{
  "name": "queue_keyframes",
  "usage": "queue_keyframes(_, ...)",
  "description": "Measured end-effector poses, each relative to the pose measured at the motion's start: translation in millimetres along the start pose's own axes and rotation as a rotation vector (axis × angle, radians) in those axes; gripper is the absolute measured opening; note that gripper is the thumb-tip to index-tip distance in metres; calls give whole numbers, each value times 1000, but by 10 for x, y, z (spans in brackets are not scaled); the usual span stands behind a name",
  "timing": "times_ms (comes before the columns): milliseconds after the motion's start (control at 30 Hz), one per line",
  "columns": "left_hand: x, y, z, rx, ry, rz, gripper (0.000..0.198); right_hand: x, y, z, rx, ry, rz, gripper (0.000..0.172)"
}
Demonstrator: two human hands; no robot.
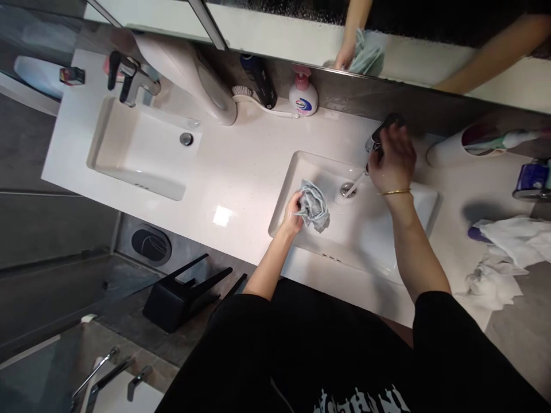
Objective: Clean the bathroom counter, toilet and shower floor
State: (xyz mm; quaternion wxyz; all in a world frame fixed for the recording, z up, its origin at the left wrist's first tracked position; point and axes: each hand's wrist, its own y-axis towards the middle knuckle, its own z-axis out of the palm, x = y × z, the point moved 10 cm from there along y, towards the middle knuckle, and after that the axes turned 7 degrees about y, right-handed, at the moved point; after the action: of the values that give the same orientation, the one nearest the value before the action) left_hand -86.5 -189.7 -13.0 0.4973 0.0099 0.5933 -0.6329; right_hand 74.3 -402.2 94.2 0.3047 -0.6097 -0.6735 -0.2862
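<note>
Grey-blue cloth is sitting clutched in the left hand, near the left edge of the basin; the right hand is covering the faucet — its grip I cannot tell. Running water could be splashing over the front edge if the faucet gets nudged.

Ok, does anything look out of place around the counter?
Mainly the crumpled white heap at the right end of the counter: it lies loose, partly over a purple item, and seems to reach past the edge. The bunched grey cloth in the left hand looks ordinary.
</note>
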Motion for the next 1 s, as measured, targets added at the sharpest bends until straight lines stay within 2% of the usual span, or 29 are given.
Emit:
queue_keyframes(67, -20, -10, -29, -28, -28, 37, 14, 33, 31, 151, 84, -18, -4, 58)
queue_keyframes(167, -112, -77, -7, 25, -5, 101, 10, -63, -52, 234, 157, 89, 25, 56)
queue_keyframes(267, -174, -153, 27, 106, 102, 109, 15, -196, -268, 220, 225, 290, 108, 45)
queue_keyframes(333, -188, -188, 52, 149, 174, 95, 19, -286, -487, 271, 260, 411, 217, 40)
queue_keyframes(400, -201, -216, 94, 193, 214, 85, 24, -388, -783, 468, 320, 499, 387, 46)
queue_keyframes(500, -214, -263, 172, 277, 261, 61, 31, -470, -1298, 958, 457, 698, 668, 57)
queue_keyframes(533, -242, -281, 179, 296, 283, 68, 32, -471, -1423, 1093, 468, 791, 725, 56)
queue_keyframes(600, -366, -321, 151, 305, 340, 128, 35, -496, -1550, 1241, 402, 961, 778, 49)
queue_keyframes(700, -612, -415, 93, 315, 445, 240, 38, -553, -1591, 1293, 307, 1168, 803, 35)
queue_keyframes(767, -729, -478, 76, 330, 501, 266, 37, -539, -1610, 1313, 333, 1290, 832, 31)
queue_keyframes(833, -834, -509, 41, 316, 490, 276, 35, -492, -1644, 1329, 396, 1361, 867, 37)
queue_keyframes(933, -990, -466, -116, 228, 359, 288, 28, -485, -1678, 1290, 411, 1315, 889, 37)
queue_keyframes(1000, -1080, -396, -314, 131, 244, 298, 21, -543, -1631, 1169, 313, 1220, 848, 36)
